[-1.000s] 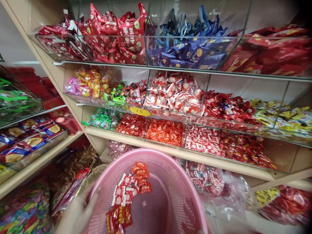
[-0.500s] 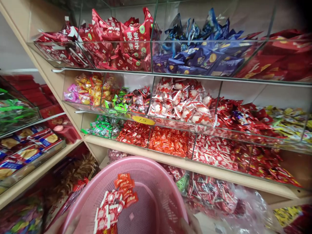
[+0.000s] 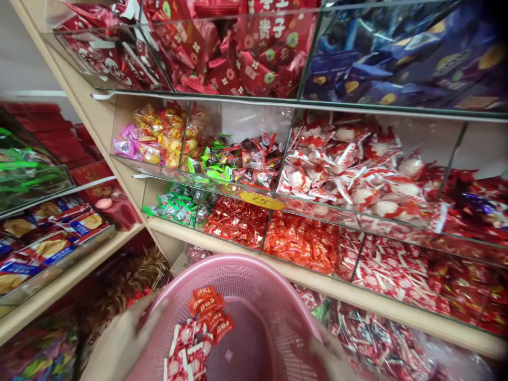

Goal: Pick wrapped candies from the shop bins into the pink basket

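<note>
Shelves of wrapped sweets fill the wall in front of me, with red bags and blue packets along the top row and a yellow tag marked 15 lower down. They loom larger than half a second ago and have slid rightward in my view, so I judge I have stepped or leaned closer to the left end. My left hand shows higher up the rim than it did then, and more of my right hand has come into sight.

Between them sits the pink basket, its load keeping the same arrangement: orange sweets behind, red-and-white sweets nearer me. Nothing seems to have been added or taken out; to my eye, this is simply carrying.

As for my fingers, they look clamped on the basket from both sides, the left ones over its left rim, the right ones at its right rim. Motion blurs both, so I cannot tell exactly how each finger wraps. Both kinds of sweets lie inside, toward my left, apart from all my fingers. With both hands taken up, I judge neither is free for picking.
</note>
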